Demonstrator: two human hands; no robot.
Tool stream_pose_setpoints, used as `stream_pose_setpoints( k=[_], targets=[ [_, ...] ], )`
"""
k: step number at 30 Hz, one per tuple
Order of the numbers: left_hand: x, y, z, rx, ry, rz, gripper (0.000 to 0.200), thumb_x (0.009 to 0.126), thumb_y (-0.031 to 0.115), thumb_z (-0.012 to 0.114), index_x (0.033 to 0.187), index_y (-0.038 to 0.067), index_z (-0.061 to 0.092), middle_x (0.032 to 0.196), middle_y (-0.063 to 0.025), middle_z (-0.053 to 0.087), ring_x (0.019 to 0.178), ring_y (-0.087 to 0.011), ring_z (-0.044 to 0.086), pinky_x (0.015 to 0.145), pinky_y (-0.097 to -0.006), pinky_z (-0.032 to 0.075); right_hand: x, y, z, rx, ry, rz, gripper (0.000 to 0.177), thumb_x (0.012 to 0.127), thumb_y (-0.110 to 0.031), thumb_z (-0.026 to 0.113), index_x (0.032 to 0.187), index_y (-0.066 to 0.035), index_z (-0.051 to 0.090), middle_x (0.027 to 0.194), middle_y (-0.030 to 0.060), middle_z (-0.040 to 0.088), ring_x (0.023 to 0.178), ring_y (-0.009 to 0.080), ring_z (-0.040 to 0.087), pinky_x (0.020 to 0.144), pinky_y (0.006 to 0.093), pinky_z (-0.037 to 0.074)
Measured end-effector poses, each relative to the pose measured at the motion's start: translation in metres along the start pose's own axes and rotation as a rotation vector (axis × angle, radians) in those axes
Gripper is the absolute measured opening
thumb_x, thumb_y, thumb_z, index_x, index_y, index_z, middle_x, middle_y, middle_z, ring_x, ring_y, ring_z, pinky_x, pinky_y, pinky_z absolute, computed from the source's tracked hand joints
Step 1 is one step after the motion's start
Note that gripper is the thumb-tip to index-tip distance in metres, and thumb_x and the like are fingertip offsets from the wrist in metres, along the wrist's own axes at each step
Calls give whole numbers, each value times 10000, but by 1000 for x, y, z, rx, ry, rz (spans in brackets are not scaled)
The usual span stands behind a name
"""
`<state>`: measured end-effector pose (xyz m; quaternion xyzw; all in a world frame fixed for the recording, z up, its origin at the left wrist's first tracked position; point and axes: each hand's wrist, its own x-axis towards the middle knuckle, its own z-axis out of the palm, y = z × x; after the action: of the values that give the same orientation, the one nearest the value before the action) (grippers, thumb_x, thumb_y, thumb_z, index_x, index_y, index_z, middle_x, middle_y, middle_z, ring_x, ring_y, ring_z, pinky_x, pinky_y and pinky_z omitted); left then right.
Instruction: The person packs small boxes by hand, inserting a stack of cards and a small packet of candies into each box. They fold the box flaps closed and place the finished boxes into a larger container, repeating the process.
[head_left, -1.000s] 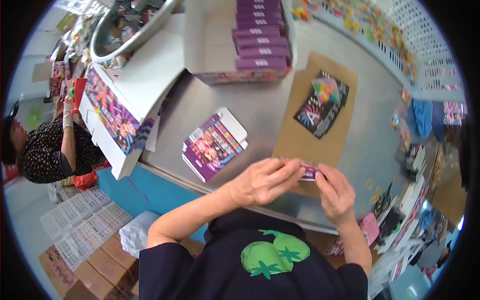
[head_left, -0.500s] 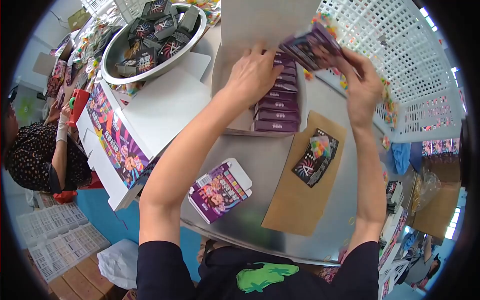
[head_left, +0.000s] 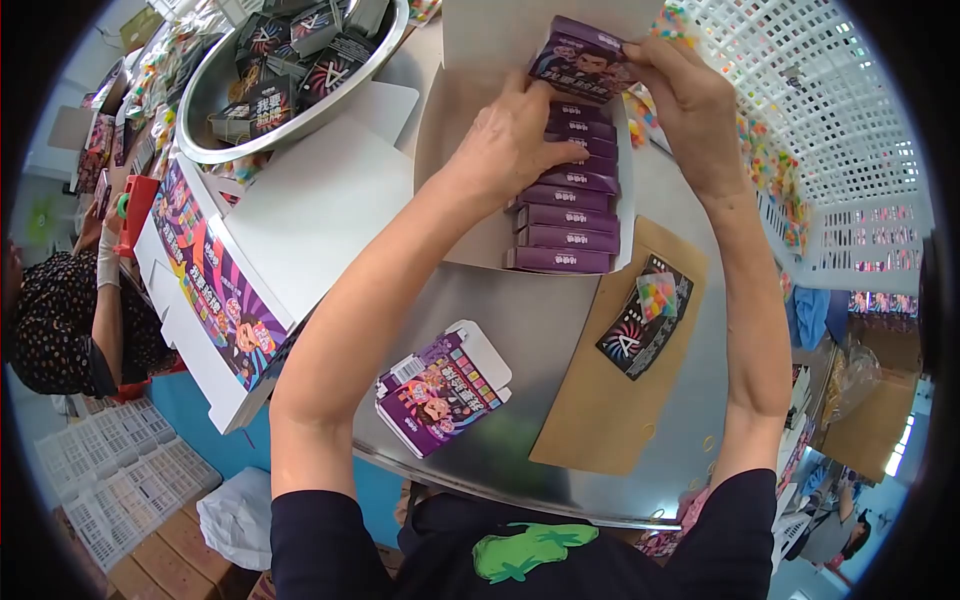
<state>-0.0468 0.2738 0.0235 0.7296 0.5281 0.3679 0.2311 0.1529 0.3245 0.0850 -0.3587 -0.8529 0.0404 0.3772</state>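
Note:
My right hand [head_left: 692,112] pinches a small purple printed box [head_left: 582,62] by its right end, holding it tilted over the far end of a white carton [head_left: 425,150]. Inside the carton stands a row of matching purple boxes [head_left: 565,218], packed close together. My left hand [head_left: 508,138] reaches into the carton with thumb and fingers apart. Its thumb lies across the row, and its fingertips are right at the lower left of the held box. Nearer to me on the metal table lies a flattened purple box [head_left: 443,390] with its white flap out.
A brown card sheet [head_left: 600,400] carries black cards [head_left: 628,335] and a packet of colourful beads [head_left: 657,297]. Left stands a metal bowl [head_left: 190,125] of black card packs, beside a printed display carton [head_left: 225,285]. A white plastic basket [head_left: 870,245] stands right. A co-worker sits far left.
My right hand has brought the purple box left and over the carton, turning its printed face toward me. My left hand's thumb has spread across the row; the view has shifted slightly.

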Motion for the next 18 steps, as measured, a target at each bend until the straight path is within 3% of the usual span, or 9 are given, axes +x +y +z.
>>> stream_pose_setpoints(
  k=[4,7,14,17,18],
  targets=[
    [1,10,-5,-69,2,-156,657,710,247,821,1176,-68,481,1111,-277,571,1038,-437,595,901,-466,481,2,0,10,-75,-123,-74,203,859,3,624,1060,-5,651,969,139,681,875,278,672,780,323,524],
    [-2,9,-7,-132,31,-215,716,692,234,837,1202,-74,440,1087,-286,596,1034,-430,605,887,-460,490,1,-4,20,-140,-99,-61,155,855,-28,555,993,-22,628,912,187,653,854,362,639,729,427,517],
    [1,0,-10,-142,48,-138,737,686,239,841,1209,-81,433,1071,-295,621,1059,-431,604,883,-432,500,-6,-3,34,-272,-199,95,201,872,-74,607,1057,-24,665,1006,157,663,861,337,635,785,397,504],
    [5,-4,-13,-295,-204,-275,633,781,326,751,1206,-55,478,1079,-273,632,1102,-399,597,917,-429,484,-22,7,40,-233,-223,93,210,877,-87,607,1069,-28,670,1055,153,658,857,338,640,787,397,506],
    [7,-9,-8,-296,-199,-271,633,781,326,751,1206,-55,478,1079,-273,632,1102,-399,597,917,-429,484,-26,11,40,-195,-211,59,213,882,-92,608,1076,-30,671,1085,149,656,850,332,645,786,398,508]
  ],
)
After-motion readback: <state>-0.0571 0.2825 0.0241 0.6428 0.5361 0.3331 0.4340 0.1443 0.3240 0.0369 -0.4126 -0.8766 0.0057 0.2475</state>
